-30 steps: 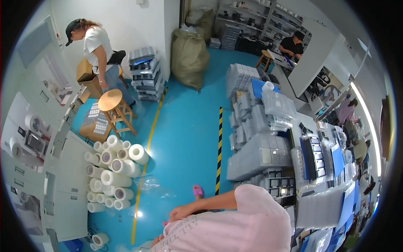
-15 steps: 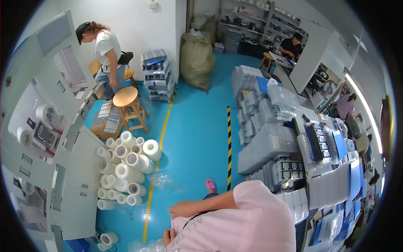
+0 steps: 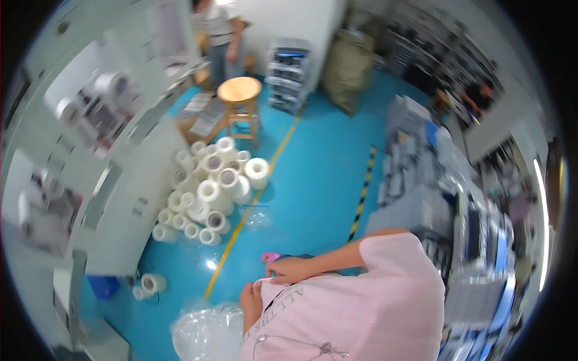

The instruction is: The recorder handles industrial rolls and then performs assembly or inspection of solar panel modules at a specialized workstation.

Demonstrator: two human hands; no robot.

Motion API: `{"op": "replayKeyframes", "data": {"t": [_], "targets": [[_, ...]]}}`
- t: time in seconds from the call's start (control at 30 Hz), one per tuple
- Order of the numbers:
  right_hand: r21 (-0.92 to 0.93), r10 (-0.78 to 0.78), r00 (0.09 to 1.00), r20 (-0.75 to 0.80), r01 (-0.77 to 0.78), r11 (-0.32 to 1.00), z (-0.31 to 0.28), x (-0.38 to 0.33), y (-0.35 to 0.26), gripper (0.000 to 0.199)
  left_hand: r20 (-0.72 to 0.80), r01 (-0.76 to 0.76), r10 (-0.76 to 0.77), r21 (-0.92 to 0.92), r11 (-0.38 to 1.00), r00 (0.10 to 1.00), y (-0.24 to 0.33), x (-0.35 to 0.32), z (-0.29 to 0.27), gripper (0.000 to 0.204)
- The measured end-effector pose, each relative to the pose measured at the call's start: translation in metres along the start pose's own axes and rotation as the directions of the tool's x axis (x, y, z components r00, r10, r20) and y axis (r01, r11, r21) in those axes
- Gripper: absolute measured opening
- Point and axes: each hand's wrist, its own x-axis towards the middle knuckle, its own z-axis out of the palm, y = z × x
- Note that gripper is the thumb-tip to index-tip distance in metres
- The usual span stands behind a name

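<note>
My right hand point(image 3: 289, 270) is closed at the front hem of my pink T-shirt point(image 3: 385, 295), its forearm crossing in from the right. Close beside it, my left hand point(image 3: 250, 299) has its fingers curled at the same hem, pinching the cloth. Both hands are slightly blurred. Below them a pink shoe point(image 3: 270, 257) on my foot shows on the blue floor. Crumpled clear plastic bags point(image 3: 208, 331) lie to the left of my left hand.
White film rolls point(image 3: 211, 192) are heaped by the pale machine cabinets point(image 3: 135, 204). Beyond are a wooden stool point(image 3: 239, 90), stacked trays point(image 3: 288, 75), a large sack point(image 3: 349, 69) and a standing person point(image 3: 220, 36). Stacked plastic trays point(image 3: 415, 207) line the right; another person point(image 3: 478, 96) sits far right.
My view has swung left and downward, so the room sits further right. My two hands have come closer together at the shirt hem, and more of the plastic bags shows.
</note>
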Motion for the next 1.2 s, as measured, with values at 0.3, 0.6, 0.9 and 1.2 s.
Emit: {"op": "replayKeyframes", "data": {"t": [0.3, 0.6, 0.9, 1.2], "targets": [[-0.475, 0.23, 0.951, 0.207, -0.108, 0.874, -0.069, 0.079, 0.059, 0.026, 0.08, 0.22, -0.21, -0.138, 0.966, 0.974, 0.013, 0.015, 0.004, 0.053], [-0.506, -0.287, 0.891, 0.351, 0.438, 0.743, -0.088, 0.182, -0.001, 0.019, -0.054, 0.419, -0.441, -0.227, 0.879, 0.896, 0.034, -0.001, -0.019, 0.059], [-0.305, -0.033, 0.811, 0.584, 0.257, 0.917, -0.042, 0.243, 0.001, 0.039, -0.153, 0.432, -0.499, -0.328, 0.84, 0.853, -0.042, 0.02, -0.031, 0.061], [-0.429, -0.005, 0.738, 0.675, 0.398, 0.811, -0.041, 0.314, -0.087, 0.032, -0.079, 0.399, -0.46, -0.385, 0.832, 0.884, -0.079, 0.066, -0.112, 0.06]]}}
